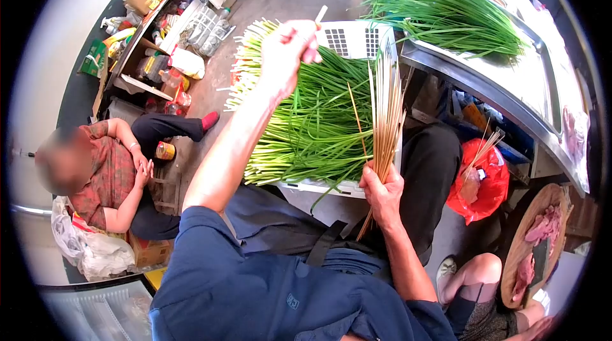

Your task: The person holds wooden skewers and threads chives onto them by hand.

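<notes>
My left hand point(290, 54) is raised over the chives, its fingers closed. A short pale piece point(321, 14) sticks up from the fingertips; I cannot tell what it is. Lower right, my right hand point(384, 195) is wrapped round a bundle of thin wooden skewers point(387, 111) that stand nearly upright, one leaning apart to the left. Beneath both hands lies a thick heap of green garlic chives point(312, 118), pale cut ends to the left. They fill a white plastic basket point(357, 189) across my lap.
More chives point(440, 12) lie on a metal-edged counter point(465, 79). A red bag point(488, 197) holds several sticks. Meat point(545, 225) rests on a round wooden board point(512, 263). A person point(102, 169) sits left beside a can point(166, 151); another person's leg point(478, 271) shows lower right. Cluttered shelves point(150, 28) stand behind.
</notes>
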`<state>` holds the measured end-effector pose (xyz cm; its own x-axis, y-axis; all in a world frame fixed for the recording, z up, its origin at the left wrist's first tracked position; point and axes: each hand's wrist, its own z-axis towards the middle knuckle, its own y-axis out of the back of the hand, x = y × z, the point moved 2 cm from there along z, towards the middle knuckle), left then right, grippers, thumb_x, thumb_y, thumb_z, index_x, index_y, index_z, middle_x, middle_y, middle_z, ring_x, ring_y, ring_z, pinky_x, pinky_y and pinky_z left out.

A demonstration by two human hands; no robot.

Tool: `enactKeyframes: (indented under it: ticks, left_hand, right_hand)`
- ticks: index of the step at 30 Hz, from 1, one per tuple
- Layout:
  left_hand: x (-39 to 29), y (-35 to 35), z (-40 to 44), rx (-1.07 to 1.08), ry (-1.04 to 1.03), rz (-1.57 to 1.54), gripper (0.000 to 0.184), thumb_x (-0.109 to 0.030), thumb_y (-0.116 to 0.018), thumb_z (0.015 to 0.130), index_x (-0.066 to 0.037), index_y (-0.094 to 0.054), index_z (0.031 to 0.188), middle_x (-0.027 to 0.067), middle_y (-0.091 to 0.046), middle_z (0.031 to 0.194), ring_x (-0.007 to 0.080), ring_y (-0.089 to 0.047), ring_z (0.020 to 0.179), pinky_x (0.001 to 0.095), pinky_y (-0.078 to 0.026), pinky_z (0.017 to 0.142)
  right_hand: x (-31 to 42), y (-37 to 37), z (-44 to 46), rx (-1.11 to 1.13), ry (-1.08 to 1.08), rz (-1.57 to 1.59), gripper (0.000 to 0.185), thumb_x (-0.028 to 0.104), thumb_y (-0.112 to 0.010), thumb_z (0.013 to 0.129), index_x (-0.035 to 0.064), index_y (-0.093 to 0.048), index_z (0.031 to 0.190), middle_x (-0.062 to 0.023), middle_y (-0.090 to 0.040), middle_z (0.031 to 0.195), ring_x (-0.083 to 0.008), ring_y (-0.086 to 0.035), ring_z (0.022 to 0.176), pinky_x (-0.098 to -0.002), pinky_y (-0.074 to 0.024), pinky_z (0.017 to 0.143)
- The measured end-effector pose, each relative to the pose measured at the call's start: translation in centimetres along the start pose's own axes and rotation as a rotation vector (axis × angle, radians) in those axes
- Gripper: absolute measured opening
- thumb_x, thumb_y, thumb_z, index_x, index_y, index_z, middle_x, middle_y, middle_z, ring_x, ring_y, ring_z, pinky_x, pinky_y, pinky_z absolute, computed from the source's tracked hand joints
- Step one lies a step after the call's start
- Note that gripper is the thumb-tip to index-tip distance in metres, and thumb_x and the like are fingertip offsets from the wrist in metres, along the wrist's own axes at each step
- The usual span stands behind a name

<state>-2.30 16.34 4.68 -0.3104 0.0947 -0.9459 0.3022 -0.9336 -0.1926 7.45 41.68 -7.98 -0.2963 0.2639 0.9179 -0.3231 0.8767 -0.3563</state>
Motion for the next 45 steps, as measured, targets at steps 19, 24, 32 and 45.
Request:
enactKeyframes:
  ticks: [19,24,32,45]
  left_hand:
    - [4.5,-1.1,-5.3,0.171,0.341,-0.031,0.022,0.002,-0.059,0.086,0.004,-0.061,0.108,0.0149,-0.066,0.096,0.0245,-0.065,0.084,0.0348,-0.052,0.081]
    - [4.3,-1.3,-5.3,0.149,0.319,-0.061,0.023,0.002,-0.059,0.086,0.006,-0.060,0.108,0.0157,-0.066,0.096,0.0256,-0.066,0.085,0.0350,-0.053,0.081]
    - [4.0,-1.0,-5.2,0.187,0.272,0.006,0.021,0.002,-0.060,0.086,0.006,-0.061,0.106,0.0156,-0.067,0.094,0.0255,-0.067,0.084,0.0352,-0.053,0.080]
    - [4.2,-0.5,-5.3,0.229,0.438,-0.081,0.016,-0.010,-0.059,0.090,0.003,-0.057,0.100,0.0171,-0.066,0.093,0.0281,-0.068,0.083,0.0369,-0.054,0.078]
  right_hand:
    - [0.5,-0.1,-0.1,0.027,-0.041,-0.001,0.009,0.012,-0.058,0.090,0.0037,-0.057,0.089,0.0015,-0.054,0.064,-0.0038,-0.043,0.052,-0.0196,-0.0338,0.047]
    - [0.6,-0.1,-0.1,0.025,-0.042,-0.003,0.008,0.011,-0.059,0.090,0.0037,-0.058,0.089,0.0012,-0.055,0.063,-0.0041,-0.044,0.051,-0.0196,-0.0343,0.046]
    - [0.1,0.0,0.0,0.035,-0.026,0.006,0.009,0.012,-0.060,0.089,0.0042,-0.057,0.093,-0.0005,-0.055,0.062,-0.0027,-0.038,0.045,-0.0175,-0.0291,0.041]
    - [0.0,0.1,0.0,0.016,-0.024,0.006,0.010,0.012,-0.060,0.089,0.0033,-0.057,0.091,-0.0006,-0.054,0.061,-0.0032,-0.039,0.044,-0.0182,-0.0290,0.041]
